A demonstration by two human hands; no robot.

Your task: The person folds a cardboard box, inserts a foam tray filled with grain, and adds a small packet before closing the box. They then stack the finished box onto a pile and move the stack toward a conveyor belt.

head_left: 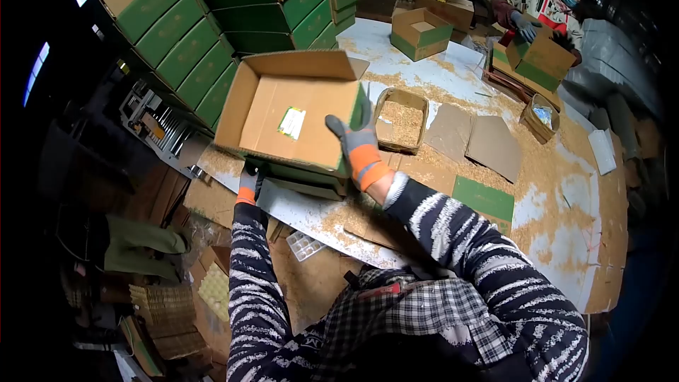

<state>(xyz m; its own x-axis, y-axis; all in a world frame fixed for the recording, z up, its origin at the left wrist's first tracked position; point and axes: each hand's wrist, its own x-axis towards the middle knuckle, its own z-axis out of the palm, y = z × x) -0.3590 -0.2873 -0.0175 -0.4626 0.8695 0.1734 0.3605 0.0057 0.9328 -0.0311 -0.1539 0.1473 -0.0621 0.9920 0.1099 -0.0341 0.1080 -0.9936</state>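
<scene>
An open cardboard box (pixel 272 92), brown inside and green outside, is tilted toward me over the table's left side. Inside it lies a small white and yellow-green printed card (pixel 291 122). My right hand (pixel 357 143), in a grey and orange glove, grips the box's right wall, thumb on the inner side. My left hand (pixel 250 180), gloved alike, holds the box from below at its near left corner; most of its fingers are hidden. Directly under the box there is another green cardboard piece (pixel 304 178), partly covered.
Tall stacks of green boxes (pixel 166 35) stand at the left beside a roller conveyor (pixel 170 134). On the table are a box of shavings (pixel 402 120), cardboard flaps (pixel 488 143) and another open box (pixel 421 34). A co-worker (pixel 541 7) handles a box across the table.
</scene>
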